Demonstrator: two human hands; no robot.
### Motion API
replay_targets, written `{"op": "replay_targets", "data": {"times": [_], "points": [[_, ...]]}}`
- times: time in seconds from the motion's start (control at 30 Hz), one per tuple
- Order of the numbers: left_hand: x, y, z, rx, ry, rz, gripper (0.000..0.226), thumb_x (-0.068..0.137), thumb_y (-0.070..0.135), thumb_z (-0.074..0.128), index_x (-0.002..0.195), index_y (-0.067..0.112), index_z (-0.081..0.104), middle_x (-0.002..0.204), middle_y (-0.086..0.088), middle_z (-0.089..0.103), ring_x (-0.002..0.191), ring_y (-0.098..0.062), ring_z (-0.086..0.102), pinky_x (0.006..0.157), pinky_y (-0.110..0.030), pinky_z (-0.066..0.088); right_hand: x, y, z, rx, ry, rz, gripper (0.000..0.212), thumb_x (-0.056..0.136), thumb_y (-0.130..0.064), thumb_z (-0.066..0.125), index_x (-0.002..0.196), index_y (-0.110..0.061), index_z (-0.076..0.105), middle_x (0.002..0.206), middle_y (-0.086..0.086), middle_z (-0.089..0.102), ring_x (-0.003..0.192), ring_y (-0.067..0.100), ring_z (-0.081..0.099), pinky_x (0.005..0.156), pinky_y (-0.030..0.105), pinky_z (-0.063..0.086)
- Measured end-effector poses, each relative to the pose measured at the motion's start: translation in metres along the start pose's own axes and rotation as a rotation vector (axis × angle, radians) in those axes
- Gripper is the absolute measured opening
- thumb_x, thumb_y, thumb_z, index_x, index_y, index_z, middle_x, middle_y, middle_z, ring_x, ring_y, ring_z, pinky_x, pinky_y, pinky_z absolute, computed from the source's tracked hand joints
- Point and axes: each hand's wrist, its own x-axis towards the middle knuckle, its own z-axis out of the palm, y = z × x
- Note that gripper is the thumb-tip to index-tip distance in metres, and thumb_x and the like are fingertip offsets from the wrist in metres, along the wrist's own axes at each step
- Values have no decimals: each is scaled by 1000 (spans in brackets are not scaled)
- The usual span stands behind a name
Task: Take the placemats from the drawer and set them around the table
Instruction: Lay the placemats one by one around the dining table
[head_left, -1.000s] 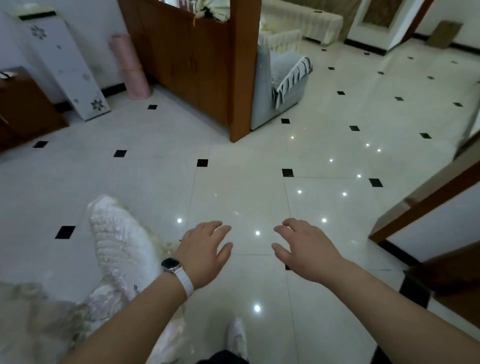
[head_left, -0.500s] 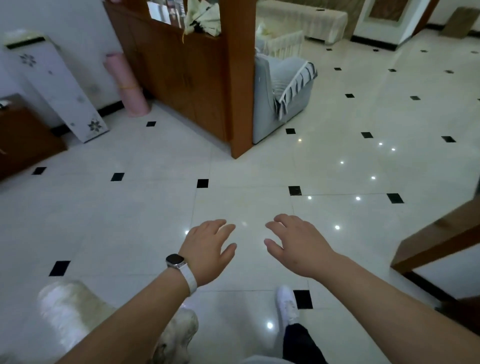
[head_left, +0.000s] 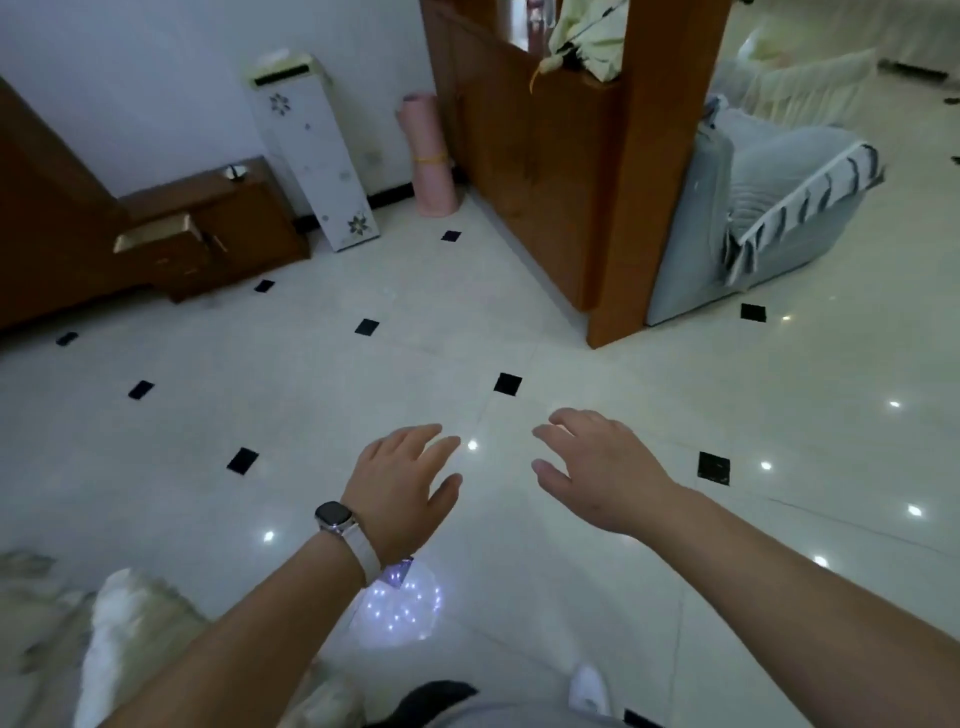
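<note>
Placemats not in view, presumably in drawer (head_left: 161, 239), ajar in low wooden cabinet (head_left: 234, 218) at far left; view has swung left, bringing cabinet into frame; left hand (head_left: 402, 486), right hand (head_left: 597, 467) empty, fingers loosely spread above floor (head_left: 363, 405); fetching not yet begun.

Dim indoor light; pinpoint ceiling-lamp glare on glossy white tiled floor (head_left: 322, 467); brighter upper right; wide-angle bending at edges; soft motion blur lower left.
</note>
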Motion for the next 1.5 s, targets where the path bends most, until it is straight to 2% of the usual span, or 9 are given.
{"op": "replay_targets", "data": {"times": [0.33,0.6,0.83,1.0,1.27,1.43,1.5], "points": [[20,-87,-3,49,65,-283,42,87,41,49,119,18,65,123,-7,65,111,-30,61,91,-44,48,139,-43,-5,-46,-62,-338,48,97,-47,41,137,-21,51,142,2,49,126,24,45,102,38,35],[65,-205,16,-16,76,-385,38,87,36,61,121,18,64,125,-8,64,113,-31,60,93,-45,47,273,-106,9,-131,-125,-435,48,98,-47,41,137,-20,51,141,0,49,125,24,46,102,38,35],[96,-336,-4,31,108,-381,40,84,37,66,120,20,65,123,-7,66,109,-30,62,91,-44,49,401,-188,6,-187,-114,-509,49,98,-49,36,140,-24,45,144,-6,45,128,18,41,104,33,31],[101,-410,-21,62,178,-461,39,82,35,69,118,18,65,120,-7,66,108,-31,63,89,-44,50,467,-247,13,-189,-117,-593,49,98,-49,37,139,-24,47,142,-4,47,128,20,42,104,34,32],[68,-500,-27,72,213,-751,36,83,34,68,115,17,67,118,-6,67,107,-29,63,90,-41,48,568,-340,46,-199,-185,-818,48,97,-47,39,138,-24,48,144,-4,46,129,20,41,105,34,29],[58,-552,-26,99,217,-938,43,86,43,46,114,18,67,117,-5,68,104,-29,64,88,-41,50,636,-394,74,-214,-257,-979,48,97,-47,37,138,-24,47,145,-3,45,129,20,41,104,34,30],[59,-575,-29,96,208,-1020,44,87,44,45,115,18,67,118,-6,67,105,-30,64,88,-42,50,666,-417,81,-197,-273,-1042,48,97,-48,37,138,-24,47,144,-3,46,128,20,42,104,35,30]]}}
